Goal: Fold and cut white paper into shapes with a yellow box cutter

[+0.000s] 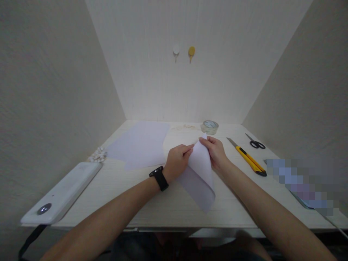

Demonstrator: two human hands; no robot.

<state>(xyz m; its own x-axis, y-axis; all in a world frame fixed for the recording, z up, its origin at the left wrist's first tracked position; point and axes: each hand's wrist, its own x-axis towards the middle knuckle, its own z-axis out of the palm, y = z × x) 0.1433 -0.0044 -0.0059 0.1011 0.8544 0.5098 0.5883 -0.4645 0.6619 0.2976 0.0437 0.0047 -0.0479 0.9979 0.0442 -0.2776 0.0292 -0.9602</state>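
Observation:
A white sheet of paper, partly rolled or folded over on itself, is held above the desk between both hands. My left hand, with a black watch on its wrist, pinches the paper's left edge near the top. My right hand grips the upper right side close to the pointed tip, its thumb on the front and the other fingers mostly hidden behind. The lower part of the sheet hangs loose toward the desk's front edge, its right side curling.
More white paper lies on the desk at the back left. A tape roll sits by the back wall. A yellow utility knife and black-handled scissors lie at right. A white device is at left, near a whitish beaded cluster.

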